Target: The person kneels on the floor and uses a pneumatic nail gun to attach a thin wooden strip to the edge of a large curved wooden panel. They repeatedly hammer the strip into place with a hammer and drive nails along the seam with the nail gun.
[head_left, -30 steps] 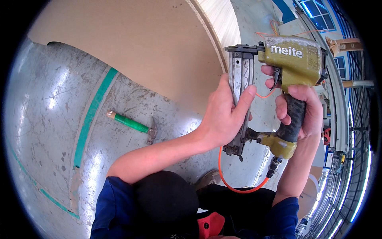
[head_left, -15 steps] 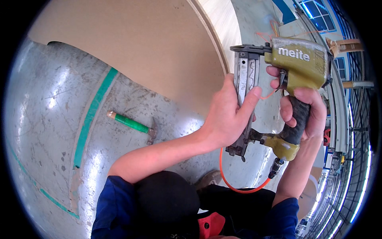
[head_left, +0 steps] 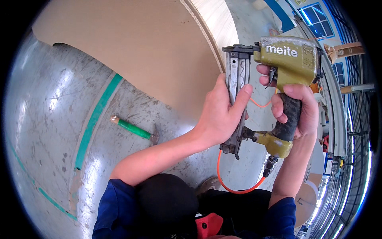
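My right hand (head_left: 296, 109) grips the black handle of an olive-yellow pneumatic nail gun (head_left: 292, 59), held up in front of me. My left hand (head_left: 221, 115) wraps around the gun's long grey metal magazine (head_left: 235, 91), with the forefinger stretched along its side. An orange air hose (head_left: 234, 187) loops down from the fitting at the base of the handle. Behind the tool lies a large curved brown board (head_left: 135, 51) with a thick pale edge.
A green-handled hammer (head_left: 133, 129) lies on the shiny grey floor (head_left: 51, 119), beside a green painted stripe (head_left: 95, 119). Blue-framed windows (head_left: 314, 16) and metal racking (head_left: 350, 143) stand at the right. My dark trousers and a red object (head_left: 209, 225) are below.
The nail gun has shifted slightly up and to the right. My left hand has slid a little along the magazine. The hammer and board are unmoved.
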Motion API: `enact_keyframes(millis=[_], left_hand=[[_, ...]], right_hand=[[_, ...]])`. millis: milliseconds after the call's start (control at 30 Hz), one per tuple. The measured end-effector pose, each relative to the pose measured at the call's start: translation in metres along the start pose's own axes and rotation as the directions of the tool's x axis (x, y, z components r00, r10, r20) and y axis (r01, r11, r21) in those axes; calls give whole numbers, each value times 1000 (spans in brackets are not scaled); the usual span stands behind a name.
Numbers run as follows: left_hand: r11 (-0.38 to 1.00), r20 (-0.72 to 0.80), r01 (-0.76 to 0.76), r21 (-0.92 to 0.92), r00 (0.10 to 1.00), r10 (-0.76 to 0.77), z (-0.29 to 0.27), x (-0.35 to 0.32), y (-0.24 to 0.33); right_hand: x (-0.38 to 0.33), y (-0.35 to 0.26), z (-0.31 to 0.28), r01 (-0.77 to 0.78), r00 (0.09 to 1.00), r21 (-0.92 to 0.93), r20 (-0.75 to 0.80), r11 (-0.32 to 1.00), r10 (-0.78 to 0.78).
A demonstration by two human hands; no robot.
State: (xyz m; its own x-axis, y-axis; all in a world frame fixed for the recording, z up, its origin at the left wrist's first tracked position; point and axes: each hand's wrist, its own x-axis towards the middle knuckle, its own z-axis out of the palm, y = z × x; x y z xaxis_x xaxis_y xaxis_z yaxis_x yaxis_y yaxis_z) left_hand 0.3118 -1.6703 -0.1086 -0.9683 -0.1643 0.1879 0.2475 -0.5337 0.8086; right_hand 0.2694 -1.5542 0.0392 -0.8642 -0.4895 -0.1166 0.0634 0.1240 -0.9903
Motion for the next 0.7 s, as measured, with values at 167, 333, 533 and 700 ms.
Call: enact_keyframes(millis=[167, 333, 533, 700], left_hand=[[999, -48, -32, -23, 998, 31, 0, 3, 2], [998, -44, -47, -39, 998, 45, -1, 3, 5], [998, -47, -48, -28, 998, 47, -3, 4, 5], [998, -56, -60, -20, 997, 58, -4, 6, 5]], right_hand=[[1, -2, 3, 20, 1000, 3, 2, 1000, -20], [0, -3, 5, 34, 999, 8, 11, 999, -34], [3, -4, 5, 14, 1000, -20, 0, 1000, -14], [4, -4, 7, 18, 1000, 0, 14, 1000, -18]])
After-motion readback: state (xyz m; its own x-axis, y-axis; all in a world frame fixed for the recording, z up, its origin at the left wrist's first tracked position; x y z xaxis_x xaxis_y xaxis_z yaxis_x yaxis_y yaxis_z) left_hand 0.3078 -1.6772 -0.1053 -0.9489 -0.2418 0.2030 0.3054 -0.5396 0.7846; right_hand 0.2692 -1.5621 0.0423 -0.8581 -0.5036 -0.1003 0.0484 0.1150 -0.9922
